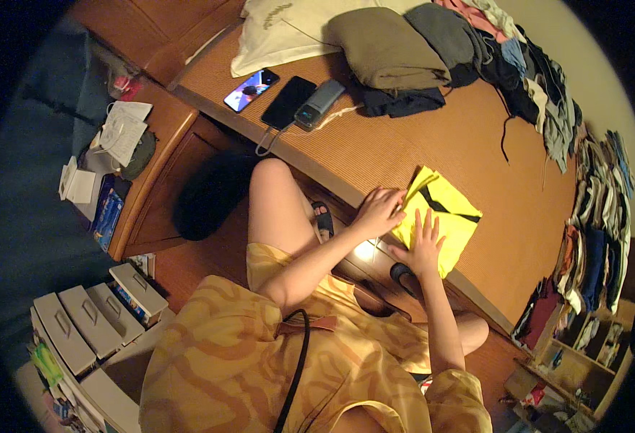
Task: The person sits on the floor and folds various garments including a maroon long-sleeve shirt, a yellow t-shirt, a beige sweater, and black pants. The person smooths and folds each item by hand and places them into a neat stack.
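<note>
A folded bright yellow piece of fabric (450, 238) with a black band lies near the front edge of the woven bed mat (382, 157). My right hand (424, 246) rests on its near part, palm down with the fingers spread. At the fabric's left edge is my left hand (379, 211), its fingers bent and touching the side. Whether those fingertips pinch a layer is hidden. One corner at the top left of the fabric stands slightly raised.
Beyond lie a lit phone (251, 90), a dark phone (288, 101), a cabled power bank (320, 105), a folded brown cloth (387, 48) and a pillow (279, 32). Clothes piles (599, 216) line the right side. A wooden cabinet (160, 178) and drawers (73, 325) stand left.
</note>
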